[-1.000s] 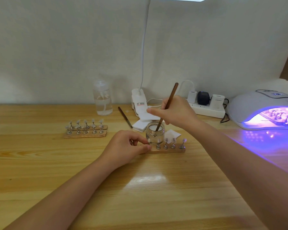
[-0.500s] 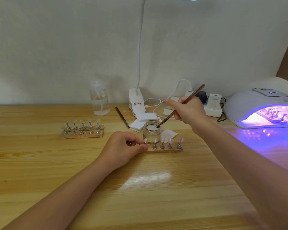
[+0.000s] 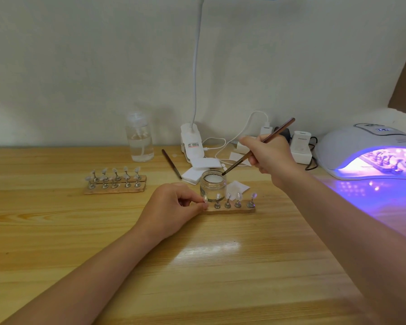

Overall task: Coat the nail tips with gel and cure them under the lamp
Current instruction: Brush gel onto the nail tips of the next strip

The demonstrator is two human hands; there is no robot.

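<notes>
A wooden strip (image 3: 230,209) carries several nail tips on metal stands at the table's middle. My left hand (image 3: 174,207) pinches the leftmost stand (image 3: 205,199) at the strip's left end. Just behind it stands an open glass gel jar (image 3: 212,185). My right hand (image 3: 268,158) grips a brown brush (image 3: 258,146), slanted, with its bristles at the jar's right rim. At the right the white curing lamp (image 3: 366,146) glows violet, with another strip of tips (image 3: 384,163) inside.
A second pair of strips with nail tips (image 3: 115,181) lies to the left. A clear pump bottle (image 3: 139,137), a spare brush (image 3: 171,164), white pads (image 3: 198,168), a clip lamp base (image 3: 190,141) and a power strip with plugs (image 3: 299,148) line the back.
My right hand has lifted the brush out of the jar and tilted it from near upright to slanted, its tip now at the jar's rim. My left hand stays on the strip's left end.
</notes>
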